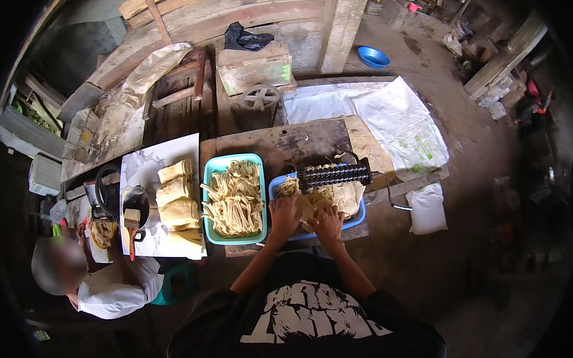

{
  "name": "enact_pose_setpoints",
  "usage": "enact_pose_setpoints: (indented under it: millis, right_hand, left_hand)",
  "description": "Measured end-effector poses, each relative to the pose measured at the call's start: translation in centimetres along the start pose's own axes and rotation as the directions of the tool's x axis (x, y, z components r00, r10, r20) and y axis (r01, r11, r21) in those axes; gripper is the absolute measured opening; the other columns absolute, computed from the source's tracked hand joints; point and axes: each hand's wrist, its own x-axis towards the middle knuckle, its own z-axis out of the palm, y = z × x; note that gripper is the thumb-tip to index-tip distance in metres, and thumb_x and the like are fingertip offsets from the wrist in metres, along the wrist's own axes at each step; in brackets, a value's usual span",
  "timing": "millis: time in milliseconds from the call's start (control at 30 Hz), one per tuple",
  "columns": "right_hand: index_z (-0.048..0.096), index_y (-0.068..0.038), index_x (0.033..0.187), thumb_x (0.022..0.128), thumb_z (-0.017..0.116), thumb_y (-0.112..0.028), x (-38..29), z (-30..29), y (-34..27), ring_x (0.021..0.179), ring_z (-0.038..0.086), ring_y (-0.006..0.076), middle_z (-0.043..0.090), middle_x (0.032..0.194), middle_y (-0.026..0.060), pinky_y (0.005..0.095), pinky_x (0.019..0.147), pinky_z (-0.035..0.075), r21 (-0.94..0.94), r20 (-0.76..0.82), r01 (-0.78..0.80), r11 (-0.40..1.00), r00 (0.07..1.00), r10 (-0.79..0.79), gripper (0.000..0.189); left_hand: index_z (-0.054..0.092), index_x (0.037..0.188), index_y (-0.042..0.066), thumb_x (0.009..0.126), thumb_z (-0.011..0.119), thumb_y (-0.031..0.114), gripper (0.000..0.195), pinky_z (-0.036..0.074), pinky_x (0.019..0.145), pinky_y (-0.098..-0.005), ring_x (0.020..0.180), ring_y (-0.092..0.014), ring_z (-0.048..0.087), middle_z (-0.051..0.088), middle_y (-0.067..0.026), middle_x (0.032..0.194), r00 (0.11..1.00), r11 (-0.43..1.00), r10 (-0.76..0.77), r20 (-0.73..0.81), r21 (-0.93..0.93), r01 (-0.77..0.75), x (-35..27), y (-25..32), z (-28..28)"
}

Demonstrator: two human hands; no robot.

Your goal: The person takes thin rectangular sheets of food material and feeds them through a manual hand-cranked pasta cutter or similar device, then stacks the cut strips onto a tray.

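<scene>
Over a blue plastic tray (361,219), my left hand (285,217) and my right hand (328,223) rest on a flat piece of dough (306,206), fingers bent over it. Just beyond my fingers, a black hand-cranked roller cutter (336,175) lies across the tray, its crank (401,207) sticking out to the right. Cut dough strips (288,186) lie by its left end, and pale dough sheets (350,195) are under and beside it. Left of the blue tray stands a turquoise tray (265,216) heaped with dough strips (233,201).
On a marble-patterned board (145,160) are folded dough sheets (178,199), a brush (132,221) and a dark pot (136,200). A person (112,286) sits at the lower left. White sacks (402,131) cover the table's right part; a filled white bag (426,210) is beside it.
</scene>
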Motion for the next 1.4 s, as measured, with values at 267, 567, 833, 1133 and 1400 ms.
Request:
enact_pose_setpoints:
  millis: [267, 567, 833, 1133, 1400]
  right_hand:
    - [0.048, -0.01, 0.101, 0.064, 0.066, -0.031, 0.4, -0.9, 5.6, 0.097, 0.043, 0.0308, 0.047, 0.102, 0.0102, 0.0459, 0.08, 0.034, 0.094, -0.008, 0.04, 0.995, 0.999, -0.039, 0.046]
    - [0.057, -0.006, 0.091, 0.059, 0.072, -0.022, -0.3, -7.7, 10.7, 0.091, 0.05, 0.03, 0.054, 0.097, 0.0119, 0.0402, 0.078, 0.039, 0.719, -0.133, 0.342, 0.605, 0.922, -0.363, 0.038]
    - [0.053, 0.001, 0.081, 0.063, 0.066, -0.019, -1.4, -15.4, 13.7, 0.077, 0.051, 0.032, 0.055, 0.077, 0.0135, 0.0383, 0.071, 0.041, 0.381, -0.19, 0.692, 0.613, 0.707, -0.681, 0.029]
    - [0.058, -0.003, 0.09, 0.064, 0.062, -0.014, -2.4, -21.6, 13.2, 0.084, 0.055, 0.0291, 0.058, 0.087, 0.0142, 0.0344, 0.072, 0.044, 0.311, 0.093, 0.694, 0.65, 0.658, -0.747, 0.029]
    - [0.056, 0.0, 0.079, 0.068, 0.065, -0.008, -0.7, -25.8, 11.5, 0.06, 0.055, 0.0179, 0.056, 0.068, 0.0094, 0.0278, 0.059, 0.042, 0.562, 0.16, 0.564, 0.606, 0.644, -0.748, 0.016]
  left_hand:
    - [0.049, 0.099, 0.004, 0.071, 0.058, 0.006, 0.029, 0.042, 0.074, -0.0361, 0.085, -0.026, 0.053, 0.053, -0.0132, 0.091, 0.954, 0.895, -0.299, -0.032, -0.356, 0.269, 1.6, 5.8, 2.5]
    - [0.04, 0.106, 0.006, 0.076, 0.05, -0.008, 0.034, 0.04, 0.076, -0.0232, 0.086, -0.01, 0.046, 0.044, -0.0012, 0.09, 0.972, 0.154, -0.231, 0.032, -0.986, 0.069, 0.3, 15.0, -0.1]
    - [0.042, 0.105, 0.011, 0.071, 0.056, -0.012, 0.044, 0.043, 0.074, -0.0229, 0.085, -0.01, 0.048, 0.046, 0.0, 0.086, 0.952, -0.074, -0.297, 0.079, -0.995, 0.059, -1.0, 17.5, 0.1]
    - [0.045, 0.112, 0.01, 0.072, 0.06, -0.008, 0.046, 0.044, 0.078, -0.0238, 0.086, -0.011, 0.051, 0.051, -0.0016, 0.092, 0.939, -0.282, -0.194, 0.284, -0.933, 0.224, -2.2, 18.7, 0.7]
    - [0.057, 0.088, 0.002, 0.077, 0.06, 0.001, 0.012, 0.039, 0.062, -0.0177, 0.068, -0.003, 0.049, 0.056, 0.0021, 0.073, 0.925, 0.141, -0.365, -0.104, -0.988, -0.055, -1.4, 18.4, -1.1]
